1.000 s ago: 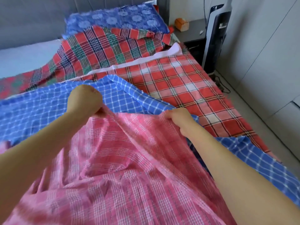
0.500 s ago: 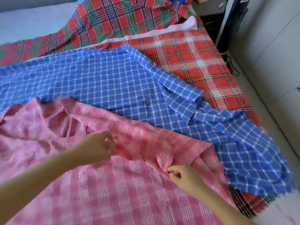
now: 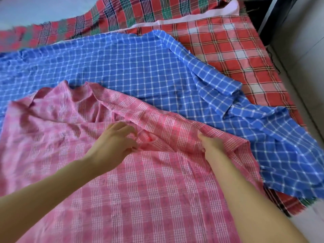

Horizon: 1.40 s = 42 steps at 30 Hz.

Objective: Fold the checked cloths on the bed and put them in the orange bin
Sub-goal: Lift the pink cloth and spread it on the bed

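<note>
Pink cloth (image 3: 157, 190), rumpled edge pinched by left hand (image 3: 114, 144) and right hand (image 3: 212, 146).

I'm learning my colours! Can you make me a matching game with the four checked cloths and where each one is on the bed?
1 pink cloth
2 blue cloth
3 red-and-white cloth
4 red-and-green cloth

A farthest away
B nearest, on top
C along the right side
D middle, partly under the pink one

Pairs: 1-B, 2-D, 3-C, 4-A

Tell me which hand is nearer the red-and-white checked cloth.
Right. The right hand grips the pink cloth near its right edge, closer to the red-and-white checked cloth; the left hand holds it farther left.
</note>
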### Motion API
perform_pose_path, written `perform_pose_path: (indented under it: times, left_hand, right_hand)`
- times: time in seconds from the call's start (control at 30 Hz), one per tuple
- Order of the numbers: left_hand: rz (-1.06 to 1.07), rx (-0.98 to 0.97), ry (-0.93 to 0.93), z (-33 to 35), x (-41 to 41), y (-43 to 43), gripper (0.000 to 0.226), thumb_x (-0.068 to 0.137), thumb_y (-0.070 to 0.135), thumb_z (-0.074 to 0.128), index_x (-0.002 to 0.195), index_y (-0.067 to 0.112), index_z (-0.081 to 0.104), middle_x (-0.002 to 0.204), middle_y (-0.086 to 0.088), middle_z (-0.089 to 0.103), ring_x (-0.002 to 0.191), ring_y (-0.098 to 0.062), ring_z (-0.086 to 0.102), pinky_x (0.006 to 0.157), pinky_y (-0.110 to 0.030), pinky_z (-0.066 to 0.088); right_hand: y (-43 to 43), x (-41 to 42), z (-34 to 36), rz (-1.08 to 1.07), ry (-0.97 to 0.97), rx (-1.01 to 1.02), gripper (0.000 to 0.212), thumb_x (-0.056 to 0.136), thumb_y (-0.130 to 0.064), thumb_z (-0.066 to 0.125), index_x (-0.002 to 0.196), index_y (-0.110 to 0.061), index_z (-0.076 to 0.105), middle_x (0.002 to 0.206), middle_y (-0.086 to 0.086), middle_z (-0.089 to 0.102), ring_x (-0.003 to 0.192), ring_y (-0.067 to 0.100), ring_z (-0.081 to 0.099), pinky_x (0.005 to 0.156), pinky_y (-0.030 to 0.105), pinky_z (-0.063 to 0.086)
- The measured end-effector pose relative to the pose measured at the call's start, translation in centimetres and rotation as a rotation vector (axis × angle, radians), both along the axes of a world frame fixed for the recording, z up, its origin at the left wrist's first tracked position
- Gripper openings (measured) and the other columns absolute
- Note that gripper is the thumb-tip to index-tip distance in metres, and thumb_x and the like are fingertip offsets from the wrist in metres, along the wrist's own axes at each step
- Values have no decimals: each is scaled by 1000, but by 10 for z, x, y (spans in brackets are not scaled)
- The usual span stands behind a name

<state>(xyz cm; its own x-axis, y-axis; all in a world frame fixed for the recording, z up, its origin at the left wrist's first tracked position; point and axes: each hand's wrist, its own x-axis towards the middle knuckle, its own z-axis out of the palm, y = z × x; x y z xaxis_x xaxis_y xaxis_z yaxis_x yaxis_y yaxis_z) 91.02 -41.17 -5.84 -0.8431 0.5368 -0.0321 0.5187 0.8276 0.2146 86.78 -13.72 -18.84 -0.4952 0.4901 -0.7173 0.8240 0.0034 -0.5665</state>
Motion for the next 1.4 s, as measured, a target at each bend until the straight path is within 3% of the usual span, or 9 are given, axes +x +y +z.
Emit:
perform_pose_path:
  times: [0.1, 0.27, 0.4, 0.5, 0.6, 0.7, 0.93, 1.13, 1.4]
  left_hand:
    - [-81, 158, 48, 23, 2, 9, 21, 79, 30, 58, 76, 18, 75, 97, 5, 71, 100, -12, 54, 89, -25, 41]
    - [-26, 376, -38, 70, -4, 24, 11, 80, 12, 64, 87, 11, 72, 86, 7, 69, 86, -4, 58, 77, -25, 48]
    - [110, 523, -29, 139, -32, 50, 12, 84, 7, 65, 93, 9, 73, 83, 12, 67, 79, 14, 57, 74, -5, 43]
    - [84, 561, 26, 196, -54, 77, 13, 85, 2, 64, 94, 5, 73, 83, 8, 66, 75, 10, 55, 70, 0, 39]
    - [-20, 560, 114, 244, -70, 102, 11, 85, 5, 65, 93, 3, 73, 83, 0, 71, 72, -2, 57, 67, -8, 42]
    - [-29, 504, 162, 273, -81, 122, 11, 86, 11, 66, 93, 6, 73, 80, -4, 71, 70, -15, 61, 66, -25, 45]
    - [-45, 511, 164, 320, -83, 151, 11, 81, 17, 72, 88, 9, 70, 75, 4, 65, 62, 2, 54, 61, -9, 43]
    - [9, 405, 138, 327, -96, 163, 18, 78, 26, 74, 86, 10, 71, 93, -2, 64, 84, -18, 59, 81, -37, 51]
    - [16, 346, 32, 331, -91, 174, 16, 82, 20, 70, 80, 6, 62, 74, 2, 61, 70, -18, 56, 66, -26, 45]
  right_hand:
    - [2, -2, 13, -169, -7, -183, 28, 77, -9, 76, 94, -1, 56, 69, 5, 51, 44, 13, 45, 29, 13, 32]
    - [10, 1, 90, 209, 409, 156, 11, 78, -11, 72, 84, -18, 66, 85, -2, 63, 86, 23, 63, 72, 33, 47]
    - [16, -14, 193, 546, 811, 514, 11, 78, -21, 69, 71, -28, 64, 65, -19, 60, 67, 10, 58, 73, 37, 48]
    - [16, -25, 264, 608, 983, 436, 11, 79, -10, 68, 75, -19, 64, 69, -16, 59, 67, 2, 56, 66, 22, 46]
    - [12, -27, 326, 549, 1032, 199, 21, 80, 5, 63, 82, -16, 60, 75, -9, 58, 68, -3, 52, 63, 10, 43]
    - [13, -27, 363, 476, 1053, 6, 36, 80, 3, 66, 106, -21, 63, 92, 3, 69, 82, 12, 64, 73, 22, 53]
    - [25, -19, 397, 379, 1039, -230, 21, 89, -4, 62, 104, -16, 71, 89, 2, 74, 86, 15, 71, 75, 26, 57]
    - [38, -15, 406, 307, 1004, -344, 10, 86, -4, 64, 93, -7, 69, 84, 5, 73, 77, 17, 69, 71, 24, 57]
    - [52, -5, 411, 466, 980, -185, 16, 91, -17, 59, 99, -8, 71, 95, 17, 70, 81, 23, 63, 80, 39, 50]
